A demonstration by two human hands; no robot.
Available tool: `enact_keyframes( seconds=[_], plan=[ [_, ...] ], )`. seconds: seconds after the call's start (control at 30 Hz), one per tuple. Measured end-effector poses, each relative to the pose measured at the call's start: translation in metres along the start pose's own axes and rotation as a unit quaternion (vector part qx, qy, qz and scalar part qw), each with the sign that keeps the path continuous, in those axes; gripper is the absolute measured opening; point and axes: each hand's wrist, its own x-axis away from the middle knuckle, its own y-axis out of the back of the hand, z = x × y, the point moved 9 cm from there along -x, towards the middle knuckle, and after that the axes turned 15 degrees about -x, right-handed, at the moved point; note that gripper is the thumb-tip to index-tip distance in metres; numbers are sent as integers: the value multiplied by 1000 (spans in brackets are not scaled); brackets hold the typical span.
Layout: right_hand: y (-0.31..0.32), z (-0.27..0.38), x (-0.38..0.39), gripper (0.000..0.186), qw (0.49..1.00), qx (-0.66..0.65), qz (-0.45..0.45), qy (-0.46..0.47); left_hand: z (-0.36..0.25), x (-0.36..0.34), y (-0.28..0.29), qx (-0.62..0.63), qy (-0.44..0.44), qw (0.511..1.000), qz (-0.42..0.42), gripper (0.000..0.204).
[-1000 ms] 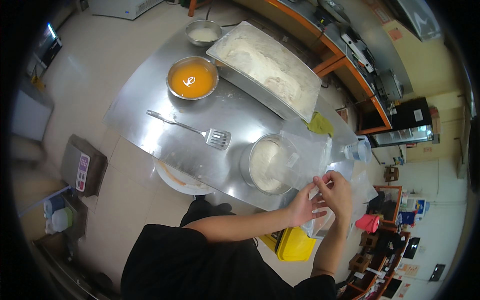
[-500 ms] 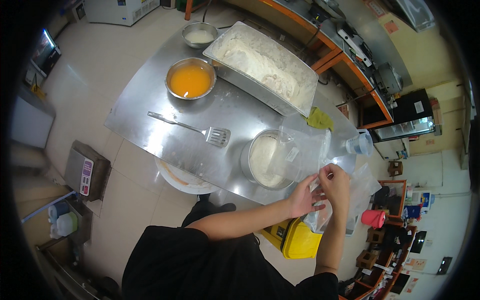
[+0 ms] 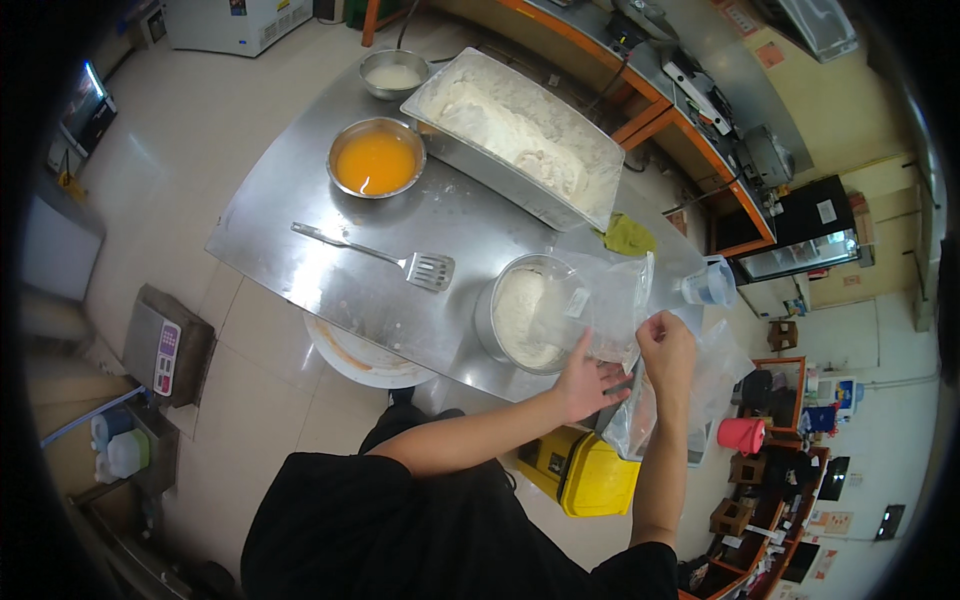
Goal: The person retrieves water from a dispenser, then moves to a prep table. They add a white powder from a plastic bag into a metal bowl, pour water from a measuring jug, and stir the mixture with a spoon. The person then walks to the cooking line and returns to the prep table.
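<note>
My right hand [image 3: 667, 342] pinches the edge of a clear plastic bag [image 3: 612, 285] at the table's near right side. The bag hangs partly over a round metal pot [image 3: 484, 318] with white flour [image 3: 518, 308] in it. Beside the right hand, my left hand [image 3: 588, 384] is open, its fingers spread and its palm turned toward the bag. Whether its fingertips touch the plastic I cannot tell. More crumpled clear plastic [image 3: 712, 375] lies beyond my right wrist. A slotted metal turner [image 3: 430, 270] rests on the steel table [image 3: 270, 220], left of the pot.
Along the far side stand a long metal bin [image 3: 490, 172] of flour, a bowl of orange liquid [image 3: 376, 162] and a small bowl of whitish contents [image 3: 392, 77]. A green cloth [image 3: 630, 234] and a clear jug [image 3: 712, 284] sit right. Below is a yellow-lidded bin [image 3: 600, 478].
My left hand has drawn away from my right, and its fingers have spread. The right hand keeps its pinch on the plastic bag, slightly higher in view.
</note>
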Motion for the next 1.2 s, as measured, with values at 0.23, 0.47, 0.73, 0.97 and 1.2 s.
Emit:
enact_keyframes(
  seconds=[0.23,0.47,0.73,0.97,1.2],
  plan=[
    [9,17,1,14,998,-24,-14,50,-16,-4,51,-40,-101,987,-121,49],
    [12,35,0,15,995,15,-30,90,-29,20,54,51,-149,980,-121,38],
    [12,49,4,13,993,76,-3,87,-29,11,76,89,-157,969,-169,13],
    [26,48,-6,13,997,3,-26,71,-32,-1,86,69,-148,971,-175,19],
    [25,51,-8,13,996,3,-30,82,-42,-10,97,65,-147,976,-146,23]
  ],
)
